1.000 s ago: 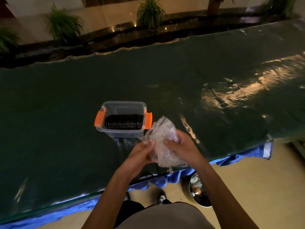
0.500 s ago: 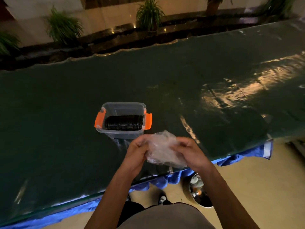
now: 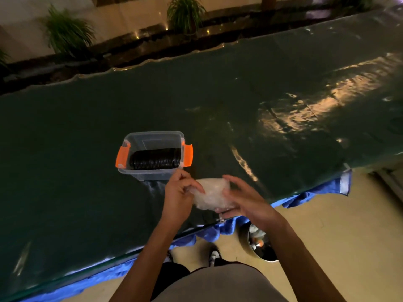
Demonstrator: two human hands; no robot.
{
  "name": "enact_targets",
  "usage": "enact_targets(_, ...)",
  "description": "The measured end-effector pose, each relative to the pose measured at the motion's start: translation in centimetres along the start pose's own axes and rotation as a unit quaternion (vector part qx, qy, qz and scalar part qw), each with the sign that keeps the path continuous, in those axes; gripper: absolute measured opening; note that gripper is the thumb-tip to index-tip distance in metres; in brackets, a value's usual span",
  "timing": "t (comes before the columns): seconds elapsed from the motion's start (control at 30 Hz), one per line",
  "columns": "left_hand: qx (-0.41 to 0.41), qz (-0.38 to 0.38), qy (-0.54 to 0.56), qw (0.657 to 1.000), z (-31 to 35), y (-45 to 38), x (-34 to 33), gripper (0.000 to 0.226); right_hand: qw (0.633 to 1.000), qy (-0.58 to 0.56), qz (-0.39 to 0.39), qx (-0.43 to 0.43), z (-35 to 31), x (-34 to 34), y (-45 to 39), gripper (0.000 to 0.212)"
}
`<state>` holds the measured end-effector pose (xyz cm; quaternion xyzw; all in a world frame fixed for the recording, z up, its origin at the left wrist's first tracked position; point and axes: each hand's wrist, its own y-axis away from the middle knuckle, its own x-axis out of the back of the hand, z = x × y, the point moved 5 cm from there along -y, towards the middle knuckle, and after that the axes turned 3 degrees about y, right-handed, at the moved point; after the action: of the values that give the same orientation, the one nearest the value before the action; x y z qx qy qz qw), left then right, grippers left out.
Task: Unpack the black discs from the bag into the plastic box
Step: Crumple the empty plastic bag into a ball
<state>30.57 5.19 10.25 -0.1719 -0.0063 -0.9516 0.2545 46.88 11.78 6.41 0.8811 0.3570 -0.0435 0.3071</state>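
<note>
Worktop (image 3: 218, 101) is lying wide open to the far side and right, with the near edge running just under the hands and the plastic box (image 3: 152, 136) sitting just beyond them, black discs (image 3: 155, 159) lined up on edge inside it. Both forearms are reaching up from the bottom, left hand (image 3: 177, 196) and right hand (image 3: 242, 200) facing each other above the near edge. Both are curling a partly closed grip around the crumpled clear bag (image 3: 210, 196) squeezed between them; bag contents aren't showing.
</note>
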Motion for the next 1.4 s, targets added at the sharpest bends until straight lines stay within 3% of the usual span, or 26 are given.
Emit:
enact_targets(0.07, -0.008, -0.031, -0.039, 0.999, 0.0, 0.2, -0.8, 0.049, 0.999, 0.010, 0.043, 0.009, 0.1, 0.3, 0.4, 0.055)
enact_targets(0.13, 0.017, -0.146, -0.047, 0.988, -0.4, 0.6, -2.0, 0.043, 0.991, 0.035, 0.122, 0.035, 0.1, 1.5, 0.7, 0.052)
enact_targets(0.2, 0.093, -0.287, -0.007, 0.953, -1.2, 1.5, -3.3, 0.033, 0.978, 0.074, 0.188, 0.060, -0.1, 3.1, 1.2, 0.046)
enact_targets(0.23, 0.137, -0.311, 0.025, 0.940, -1.6, 1.9, -3.6, 0.027, 0.974, 0.087, 0.196, 0.069, -0.2, 3.7, 1.5, 0.043)
enact_targets(0.3, 0.182, -0.271, 0.067, 0.943, -2.0, 1.8, -3.7, 0.018, 0.974, 0.110, 0.177, 0.087, -0.3, 4.4, 2.0, 0.039)
enact_targets(0.37, 0.173, -0.235, 0.064, 0.954, -1.9, 1.3, -4.3, 0.012, 0.976, 0.125, 0.149, 0.100, -0.3, 4.7, 2.5, 0.037)
enact_targets(0.53, 0.160, -0.326, 0.068, 0.929, -1.2, 1.8, -8.8, 0.017, 0.983, 0.061, 0.126, 0.122, 0.3, 5.4, 3.9, 0.029)
enact_targets(0.6, 0.128, -0.321, 0.073, 0.935, -0.8, 1.8, -10.0, 0.014, 0.977, -0.009, 0.162, 0.139, 0.7, 6.1, 4.7, 0.021)
enact_targets(0.67, 0.124, -0.303, 0.083, 0.941, -0.7, 1.8, -11.3, 0.012, 0.970, -0.071, 0.184, 0.140, 1.8, 7.0, 5.6, 0.028)
enact_targets(0.8, 0.133, -0.277, 0.087, 0.948, -1.0, 2.2, -14.0, 0.013, 0.981, -0.039, 0.159, 0.100, 4.5, 7.7, 7.2, 0.022)
enact_targets(0.93, 0.138, -0.242, 0.085, 0.957, -1.7, 3.2, -16.5, 0.016, 0.967, -0.077, 0.211, 0.122, 6.6, 9.3, 8.2, 0.018)
enact_targets(1.03, 0.136, -0.244, 0.078, 0.957, -3.1, 4.3, -19.4, 0.022, 0.937, -0.189, 0.265, 0.130, 9.0, 10.9, 8.2, 0.028)
enact_targets(1.1, 0.107, -0.238, 0.052, 0.964, -3.4, 4.7, -19.9, 0.024, 0.918, -0.254, 0.283, 0.110, 10.3, 11.0, 7.9, 0.031)
enact_targets(1.17, 0.033, -0.249, 0.015, 0.968, -4.4, 4.9, -21.6, 0.025, 0.906, -0.298, 0.289, 0.086, 12.4, 11.8, 7.5, 0.019)
enact_targets(1.27, -0.072, -0.278, -0.061, 0.956, -7.2, 5.3, -24.8, 0.024, 0.905, -0.277, 0.319, 0.059, 16.5, 13.7, 6.8, 0.013)
enact_targets(1.33, -0.078, -0.307, -0.086, 0.945, -10.4, 6.0, -27.1, 0.027, 0.904, -0.215, 0.369, 0.025, 20.2, 15.4, 6.0, 0.012)
enact_targets(1.4, -0.065, -0.351, -0.106, 0.928, -14.7, 7.0, -29.8, 0.031, 0.893, -0.164, 0.418, -0.012, 24.6, 17.5, 4.4, 0.026)
